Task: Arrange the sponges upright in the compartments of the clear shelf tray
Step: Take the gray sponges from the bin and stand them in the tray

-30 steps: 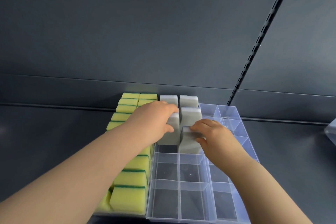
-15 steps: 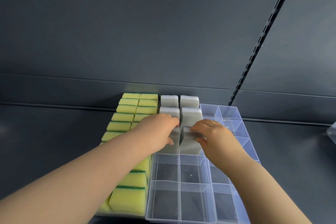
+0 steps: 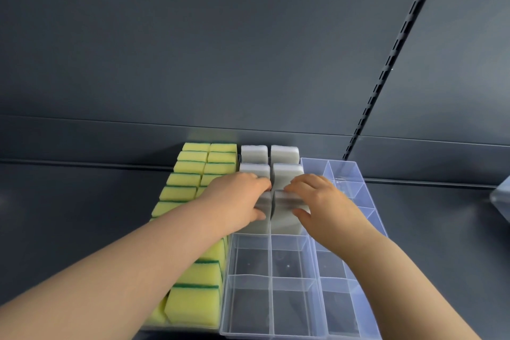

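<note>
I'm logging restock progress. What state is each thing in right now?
left hand, grips the front-left white sponge.
right hand, pinches the front-right white sponge.
front-left white sponge, upright in a compartment, held.
front-right white sponge, upright in a compartment, held.
back white sponges, four, upright, untouched.
yellow sponges, upright in rows, left arm above them.
clear tray, near compartments empty.

On the shelf (image 3: 82,215), a two-column block of sponges (image 3: 193,306) stands left. Beside it, the middle tray (image 3: 248,281) holds sponge pairs (image 3: 284,154) in three rear rows. The left hand (image 3: 234,201) and right hand (image 3: 323,201) each hold one of the front pair (image 3: 287,225). Another tray (image 3: 342,171) lies rightmost.
</note>
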The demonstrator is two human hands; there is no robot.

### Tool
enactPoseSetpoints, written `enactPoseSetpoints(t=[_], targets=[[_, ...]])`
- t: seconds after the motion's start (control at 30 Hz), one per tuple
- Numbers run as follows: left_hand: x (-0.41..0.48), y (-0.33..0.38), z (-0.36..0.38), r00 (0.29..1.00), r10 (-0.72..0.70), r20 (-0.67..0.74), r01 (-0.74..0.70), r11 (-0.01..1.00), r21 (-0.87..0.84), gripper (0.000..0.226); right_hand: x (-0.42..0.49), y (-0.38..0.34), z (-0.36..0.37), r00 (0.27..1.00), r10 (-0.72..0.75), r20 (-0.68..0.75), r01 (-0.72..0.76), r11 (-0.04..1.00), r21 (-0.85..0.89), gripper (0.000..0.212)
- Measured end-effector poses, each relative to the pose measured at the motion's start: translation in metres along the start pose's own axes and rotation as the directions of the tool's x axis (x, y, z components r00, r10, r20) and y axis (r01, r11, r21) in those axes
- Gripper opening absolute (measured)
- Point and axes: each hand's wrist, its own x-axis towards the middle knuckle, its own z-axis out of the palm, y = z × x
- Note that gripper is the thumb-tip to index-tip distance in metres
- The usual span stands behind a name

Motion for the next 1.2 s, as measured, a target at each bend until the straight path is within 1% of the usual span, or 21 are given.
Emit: enactPoseSetpoints(t=[0.1, 0.17, 0.2, 0.27, 0.33, 0.37, 0.43, 0.5, 0.63, 0.77, 0.83, 0.97, 1.1, 1.2], targets=[[-0.002, -0.001, -0.004, 0.999, 0.018, -0.038, -0.018, 1.0, 0.023, 0.045, 0.0, 0.001, -0.002, 1.0, -0.007, -0.002, 0.007, 1.0, -0.006, 0.038], [-0.006, -0.002, -0.01, 0.994, 0.021, -0.11, -0.015, 0.999, 0.05, 0.042, -0.002, 0.002, -0.004, 1.0, -0.002, -0.02, 0.002, 1.0, 0.014, 0.038], [-0.008, -0.002, -0.014, 0.985, 0.032, -0.171, -0.02, 0.997, 0.071, 0.039, -0.003, 0.002, -0.005, 0.999, 0.002, -0.034, -0.001, 1.0, 0.026, 0.037], [-0.014, -0.003, -0.021, 0.937, 0.087, -0.339, -0.055, 0.993, 0.104, 0.034, -0.006, 0.003, -0.007, 0.996, 0.004, -0.085, 0.0, 0.999, 0.047, 0.035], [-0.02, -0.003, -0.023, 0.881, 0.109, -0.46, -0.064, 0.992, 0.113, 0.036, -0.01, 0.005, -0.005, 0.988, -0.009, -0.156, 0.018, 0.998, 0.058, 0.031], [-0.024, -0.003, -0.022, 0.856, 0.113, -0.504, -0.064, 0.991, 0.113, 0.037, -0.012, 0.006, -0.002, 0.981, -0.018, -0.191, 0.029, 0.998, 0.058, 0.03], [-0.031, 0.001, -0.02, 0.839, 0.111, -0.533, -0.06, 0.992, 0.113, 0.037, -0.017, 0.005, 0.002, 0.972, -0.019, -0.235, 0.037, 0.997, 0.069, 0.029], [-0.043, 0.005, -0.019, 0.834, 0.092, -0.545, -0.039, 0.993, 0.108, 0.037, -0.023, 0.001, 0.006, 0.967, -0.015, -0.253, 0.036, 0.996, 0.081, 0.031], [-0.076, 0.016, -0.013, 0.855, 0.054, -0.515, -0.014, 0.997, 0.082, 0.038, -0.042, -0.018, 0.008, 0.966, 0.004, -0.257, 0.015, 0.997, 0.071, 0.035], [-0.113, 0.024, 0.004, 0.876, 0.088, -0.473, -0.082, 0.996, 0.034, 0.04, -0.071, -0.052, 0.011, 0.967, 0.051, -0.25, -0.028, 0.995, 0.097, 0.04], [-0.132, 0.025, 0.011, 0.893, 0.097, -0.44, -0.098, 0.995, 0.021, 0.041, -0.088, -0.07, 0.015, 0.962, 0.073, -0.261, -0.055, 0.996, 0.076, 0.039], [-0.175, 0.022, 0.018, 0.905, 0.083, -0.418, -0.106, 0.994, -0.032, 0.043, -0.12, -0.105, 0.025, 0.943, 0.135, -0.304, -0.139, 0.99, 0.007, 0.038], [-0.222, 0.017, 0.022, 0.891, 0.107, -0.441, -0.133, 0.991, -0.028, 0.042, -0.164, -0.143, 0.04, 0.9, 0.253, -0.356, -0.256, 0.966, 0.038, 0.037], [-0.249, 0.019, 0.03, 0.884, 0.13, -0.449, -0.163, 0.986, -0.034, 0.041, -0.2, -0.163, 0.052, 0.89, 0.322, -0.322, -0.331, 0.943, 0.028, 0.039]])
